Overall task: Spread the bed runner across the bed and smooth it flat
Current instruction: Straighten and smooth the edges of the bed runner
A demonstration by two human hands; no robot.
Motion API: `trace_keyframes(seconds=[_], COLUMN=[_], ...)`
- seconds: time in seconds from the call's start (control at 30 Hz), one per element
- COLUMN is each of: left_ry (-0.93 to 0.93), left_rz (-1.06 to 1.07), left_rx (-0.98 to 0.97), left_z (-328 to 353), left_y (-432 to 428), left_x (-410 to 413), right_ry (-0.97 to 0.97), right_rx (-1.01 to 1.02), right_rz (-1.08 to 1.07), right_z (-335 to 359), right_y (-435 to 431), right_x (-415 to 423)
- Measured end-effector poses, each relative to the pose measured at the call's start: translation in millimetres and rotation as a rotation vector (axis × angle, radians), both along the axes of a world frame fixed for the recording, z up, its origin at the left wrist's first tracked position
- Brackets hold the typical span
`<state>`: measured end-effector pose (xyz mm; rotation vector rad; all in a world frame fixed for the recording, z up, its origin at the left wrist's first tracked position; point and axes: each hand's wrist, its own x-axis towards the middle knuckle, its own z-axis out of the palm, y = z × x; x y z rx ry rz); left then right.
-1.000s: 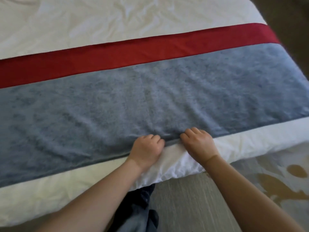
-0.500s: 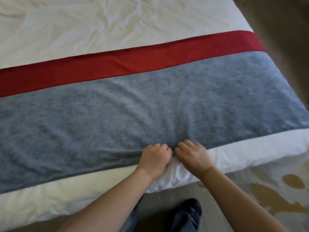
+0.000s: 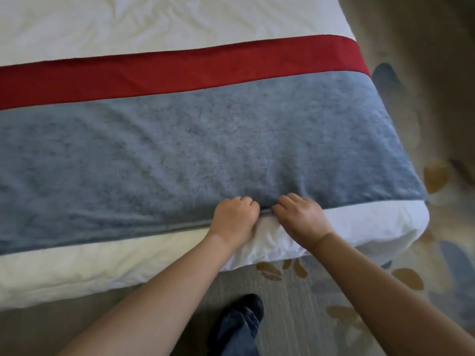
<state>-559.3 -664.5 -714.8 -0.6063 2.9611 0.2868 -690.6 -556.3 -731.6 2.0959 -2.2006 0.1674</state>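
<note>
Head view. Noting bed runner (image 3: pixel 205 140) lying across the white bed (image 3: pixel 102 265), red band far, blue-grey band near, right end draping over the bed's side. Gripping its near hem with left hand (image 3: pixel 235 217) and right hand (image 3: pixel 300 217), fingers curled, knuckles nearly touching. Showing faint creases fanning from the grip. Standing on patterned carpet (image 3: pixel 334 291), dark shoe (image 3: pixel 250 305) visible.

Fuzzy matt cloth bed runner (image 3: pixel 205 140), smooth white bedsheet (image 3: pixel 128 21)

No readable text, label, brand, number or sign anywhere in view.
</note>
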Motion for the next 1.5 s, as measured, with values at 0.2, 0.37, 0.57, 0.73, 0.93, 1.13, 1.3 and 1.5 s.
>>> trace_keyframes(seconds=[0.2, 0.37, 0.57, 0.73, 0.93, 1.13, 1.3, 1.5], left_ry=[-0.014, 0.094, 0.077, -0.051, 0.067, 0.111, 0.008, 0.070], left_rz=[-0.067, -0.135, -0.175, -0.277, -0.266, -0.289, -0.266, -0.236], left_rx=[-0.029, -0.033, 0.044, 0.037, 0.000, -0.051, 0.060, 0.151], left_z=[-2, 2, 12, 4, 7, 13, 6, -2], left_y=[1, 32, 58, 68, 76, 101, 115, 101], left_x=[-6, -55, -125, -138, -150, -181, -188, -174], right_ry=[-0.108, -0.160, -0.121, -0.107, -0.054, 0.019, 0.041, 0.065], right_rx=[-0.077, -0.055, -0.008, 0.002, 0.075, 0.220, 0.292, 0.454], right_rz=[0.037, -0.110, -0.284, -0.281, -0.526, -0.655, -0.610, -0.694], right_z=[-6, -6, -1, -3, 0, -1, -3, 2], right_y=[6, 40, 82, 108, 118, 143, 146, 130], right_x=[-19, -62, -122, -137, -155, -180, -186, -183])
